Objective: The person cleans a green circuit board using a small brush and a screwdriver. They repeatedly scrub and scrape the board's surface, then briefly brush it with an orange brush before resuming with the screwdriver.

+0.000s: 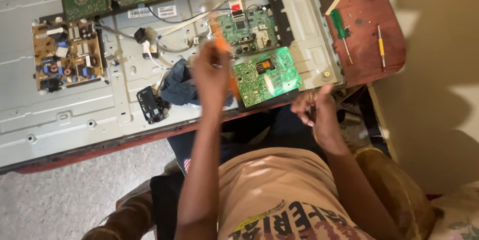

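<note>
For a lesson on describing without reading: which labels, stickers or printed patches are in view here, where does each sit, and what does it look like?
White sticker: on the grey metal panel below the big green board; small rectangle, dark bars.
Second white sticker: just right of it; similar rectangle.
Red and white label: top edge of the small green board; small, squarish.

A home repair spot: an opened flat screen's metal back [75, 105] with green circuit boards [267, 75] lies on a red table [369, 0], screwdrivers [342, 30] right of the fingers [304, 108].
</note>
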